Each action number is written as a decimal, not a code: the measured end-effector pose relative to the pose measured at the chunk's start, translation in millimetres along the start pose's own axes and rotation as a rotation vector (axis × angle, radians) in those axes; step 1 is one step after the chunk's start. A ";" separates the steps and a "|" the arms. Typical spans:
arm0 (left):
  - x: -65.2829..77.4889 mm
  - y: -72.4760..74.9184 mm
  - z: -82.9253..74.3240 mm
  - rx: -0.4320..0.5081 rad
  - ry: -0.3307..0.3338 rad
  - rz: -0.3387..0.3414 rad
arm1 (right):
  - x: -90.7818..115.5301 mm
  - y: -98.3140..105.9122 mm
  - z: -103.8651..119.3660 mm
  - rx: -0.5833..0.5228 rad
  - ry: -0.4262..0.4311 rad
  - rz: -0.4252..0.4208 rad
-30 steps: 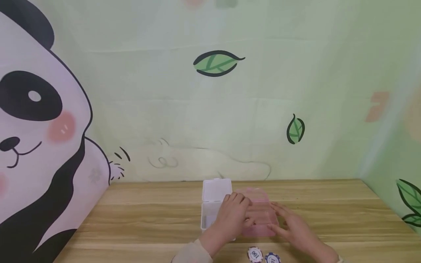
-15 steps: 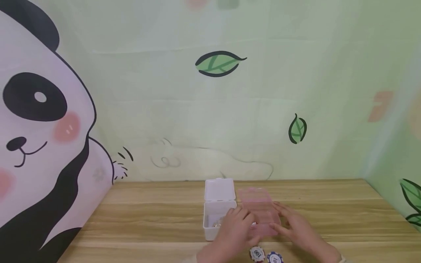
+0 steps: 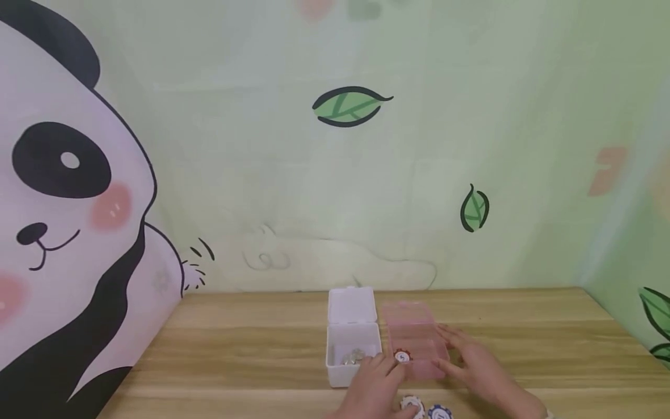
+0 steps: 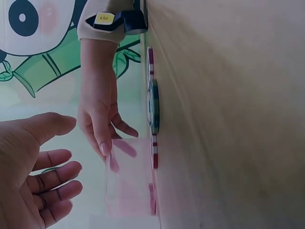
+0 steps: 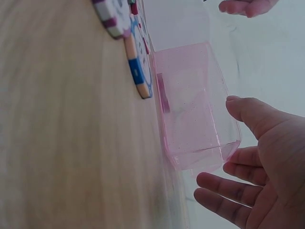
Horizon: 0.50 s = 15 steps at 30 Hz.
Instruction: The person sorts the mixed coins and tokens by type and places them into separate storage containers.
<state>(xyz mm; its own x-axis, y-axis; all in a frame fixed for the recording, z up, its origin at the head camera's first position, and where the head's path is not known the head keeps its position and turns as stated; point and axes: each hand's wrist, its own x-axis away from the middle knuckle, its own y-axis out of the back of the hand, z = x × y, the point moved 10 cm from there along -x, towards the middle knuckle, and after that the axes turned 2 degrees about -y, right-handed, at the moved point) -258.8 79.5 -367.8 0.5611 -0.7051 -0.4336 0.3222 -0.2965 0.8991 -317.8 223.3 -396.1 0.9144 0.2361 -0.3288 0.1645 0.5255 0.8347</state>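
Note:
My left hand (image 3: 374,387) hovers in front of the white box (image 3: 342,377), holding nothing. Its fingers are loosely bent, with the thumb held apart in the left wrist view. Its thumb overlaps a white poker chip (image 3: 412,404) in the head view. My right hand (image 3: 478,369) rests at the right end of the pink see-through box (image 3: 419,337), thumb and fingers spread along that wall and mostly straight. A red poker chip (image 3: 402,355) lies inside the pink box. Several clear, shiny pieces (image 3: 355,356) lie in the white box. Both lids stand open at the back.
A blue-edged poker chip (image 3: 440,412) lies near the front edge of the wooden table (image 3: 251,349). In the left wrist view a green-edged chip (image 4: 154,107) lies among red-and-white ones. A printed panda cloth (image 3: 262,174) hangs behind the table.
My left hand has drawn back from over the boxes toward the front, uncovering the clear pieces and the red chip. My right hand stays at the pink box.

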 end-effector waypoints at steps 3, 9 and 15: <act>2.8 -3.2 -3.3 -0.027 -0.011 0.005 | 0.7 -2.6 -1.1 -0.025 -0.001 0.011; 8.3 -3.9 -12.4 0.068 -0.087 -0.080 | 1.1 -4.1 -2.0 -0.050 -0.016 0.021; 12.6 -20.1 -12.8 0.242 -0.082 0.009 | 1.9 -1.2 0.1 -0.031 -0.008 0.008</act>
<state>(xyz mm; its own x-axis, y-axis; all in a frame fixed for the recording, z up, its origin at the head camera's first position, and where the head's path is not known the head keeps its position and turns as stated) -248.5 84.8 -392.2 0.4966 -0.7554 -0.4276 0.1196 -0.4283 0.8957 -316.2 223.0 -397.7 0.9184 0.2343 -0.3187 0.1457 0.5486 0.8233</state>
